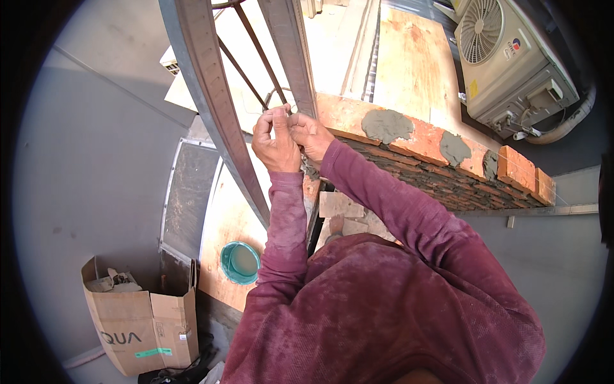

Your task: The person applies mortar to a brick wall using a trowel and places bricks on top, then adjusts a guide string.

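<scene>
My left hand [276, 144] and my right hand [311, 136] are close together at the end of a brick wall, between two upright metal channel posts. The left fingers are pinched upward, thumb against fingertips. My right fingers are curled in beside them, partly hidden behind the left hand. What they pinch is too small to make out. Just beyond the fingertips are dark steel bars [256, 48] and a thin loop of wire. The near channel post [211, 96] passes left of my hands; the other channel post [291, 51] rises just behind them.
Grey mortar [387, 125] lies in patches on the brick wall [427, 137], with loose bricks [517, 168] at its right end. An air-conditioner unit [505, 57] stands beyond. At lower left are a teal bucket [240, 279] of cloudy liquid and a cardboard box [144, 320].
</scene>
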Tool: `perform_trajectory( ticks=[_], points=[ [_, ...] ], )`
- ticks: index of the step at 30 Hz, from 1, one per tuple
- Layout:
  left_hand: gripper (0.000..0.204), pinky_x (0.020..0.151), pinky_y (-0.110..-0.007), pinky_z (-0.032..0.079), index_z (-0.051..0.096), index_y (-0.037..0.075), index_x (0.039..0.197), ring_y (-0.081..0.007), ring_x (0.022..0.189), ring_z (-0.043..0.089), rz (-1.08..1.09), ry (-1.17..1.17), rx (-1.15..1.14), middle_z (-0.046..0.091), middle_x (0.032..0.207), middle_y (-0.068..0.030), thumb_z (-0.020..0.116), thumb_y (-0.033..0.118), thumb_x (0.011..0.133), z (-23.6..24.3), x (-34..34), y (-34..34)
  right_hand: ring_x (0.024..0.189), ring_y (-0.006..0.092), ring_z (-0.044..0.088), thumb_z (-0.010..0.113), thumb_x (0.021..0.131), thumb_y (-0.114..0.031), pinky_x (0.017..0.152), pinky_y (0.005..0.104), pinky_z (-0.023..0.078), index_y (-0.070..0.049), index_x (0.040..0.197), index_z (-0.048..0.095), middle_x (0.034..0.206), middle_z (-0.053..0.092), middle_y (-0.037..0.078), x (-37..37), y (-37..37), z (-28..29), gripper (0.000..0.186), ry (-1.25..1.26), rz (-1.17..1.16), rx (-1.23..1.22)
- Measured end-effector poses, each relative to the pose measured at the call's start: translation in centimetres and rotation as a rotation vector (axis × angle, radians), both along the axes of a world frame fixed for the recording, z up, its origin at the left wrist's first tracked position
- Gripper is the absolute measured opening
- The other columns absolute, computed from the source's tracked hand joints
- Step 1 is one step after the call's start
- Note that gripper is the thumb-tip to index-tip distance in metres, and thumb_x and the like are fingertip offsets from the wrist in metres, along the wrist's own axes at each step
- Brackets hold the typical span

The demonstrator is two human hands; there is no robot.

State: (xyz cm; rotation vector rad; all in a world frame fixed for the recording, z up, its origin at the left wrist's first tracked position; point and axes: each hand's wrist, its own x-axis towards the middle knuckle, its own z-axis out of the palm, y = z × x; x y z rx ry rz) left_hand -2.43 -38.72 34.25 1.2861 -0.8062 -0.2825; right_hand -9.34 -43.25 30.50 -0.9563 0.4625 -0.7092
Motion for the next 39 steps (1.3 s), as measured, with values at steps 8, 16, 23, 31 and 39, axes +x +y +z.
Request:
perform_trajectory(
  ticks=[8, 16, 23, 31, 39],
  points=[
    [0.016, 0.074, -0.026, 0.047, 0.06, 0.002, 0.09, -0.0112, 0.079, 0.057, -0.157, 0.554, -0.165, 0.067, 0.095, -0.0095, 0.059, 0.017, 0.095, -4.1, 0.5, -0.9, 0.057, 0.005, 0.039, 0.046, 0.097, -0.011, 0.057, 0.0219, 0.036, 0.003, 0.108, 0.062, 0.066, 0.049, -0.003, -5.3, 1.1, 4.4, 0.024, 0.155, 0.029, -0.152],
    [0.027, 0.096, -0.037, 0.05, 0.049, 0.0, 0.116, -0.0241, 0.108, 0.058, -0.541, 1.182, -0.303, 0.056, 0.121, -0.0172, 0.042, 0.021, 0.102, -6.3, -1.9, 1.1, 0.068, 0.0363, 0.065, 0.056, 0.083, -0.019, 0.06, 0.044, 0.052, -0.01, 0.105, 0.069, 0.072, 0.065, 0.018, -3.8, 2.1, 6.2, 0.028, 0.855, -0.182, -1.358],
    [0.031, 0.102, -0.04, 0.044, 0.047, 0.0, 0.119, -0.0269, 0.109, 0.057, -0.698, 1.107, -0.41, 0.058, 0.119, -0.0208, 0.045, 0.016, 0.093, -5.9, 0.0, 0.5, 0.061, 0.0349, 0.064, 0.056, 0.084, -0.018, 0.054, 0.0457, 0.05, -0.01, 0.102, 0.066, 0.067, 0.063, 0.016, -4.0, 2.8, 6.5, 0.022, 0.879, -0.229, -1.502],
    [0.045, 0.095, -0.034, 0.049, 0.041, -0.002, 0.132, -0.0218, 0.103, 0.06, -0.739, 0.968, -0.323, 0.059, 0.118, -0.0191, 0.054, 0.02, 0.095, -5.1, 1.0, 1.2, 0.061, 0.0354, 0.063, 0.055, 0.084, -0.016, 0.055, 0.0447, 0.05, -0.009, 0.102, 0.067, 0.066, 0.062, 0.017, -4.4, 2.4, 6.0, 0.022, 0.864, -0.211, -1.486],
    [0.035, 0.079, -0.023, 0.05, 0.06, -0.003, 0.117, -0.012, 0.089, 0.061, -0.641, 0.788, -0.042, 0.066, 0.1, -0.0072, 0.069, 0.016, 0.088, -3.8, 1.2, 0.8, 0.056, 0.0338, 0.06, 0.059, 0.082, -0.012, 0.052, 0.0436, 0.047, -0.006, 0.098, 0.064, 0.062, 0.059, 0.015, -5.2, 2.8, 5.6, 0.018, 0.893, -0.147, -1.605]
  ],
)
